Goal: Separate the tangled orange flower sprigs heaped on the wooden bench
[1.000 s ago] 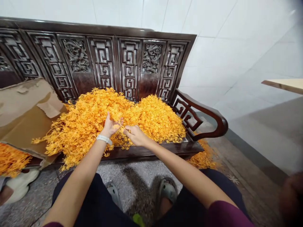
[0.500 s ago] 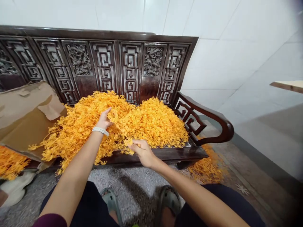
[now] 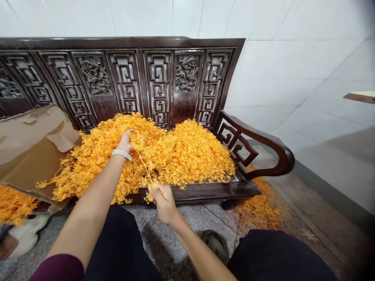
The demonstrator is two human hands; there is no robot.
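A big heap of orange artificial flower sprigs (image 3: 181, 152) covers the seat of a dark carved wooden bench (image 3: 159, 82). My left hand (image 3: 125, 141), with a white wristband, rests on the heap and pinches the upper end of one sprig. A thin orange sprig (image 3: 145, 168) stretches from there down to my right hand (image 3: 162, 199), which grips its lower end just in front of the bench's seat edge.
A torn cardboard sheet (image 3: 27, 146) lies on the bench at left, with more orange sprigs (image 3: 14, 203) below it. Other sprigs (image 3: 259, 208) lie on the floor by the curved armrest (image 3: 263, 146). A white shoe (image 3: 25, 234) sits at lower left. White tiled wall behind.
My hands, together on the heap a second ago, have drawn apart: the right hand pulled down and toward me with one sprig, while the left stayed on the pile.
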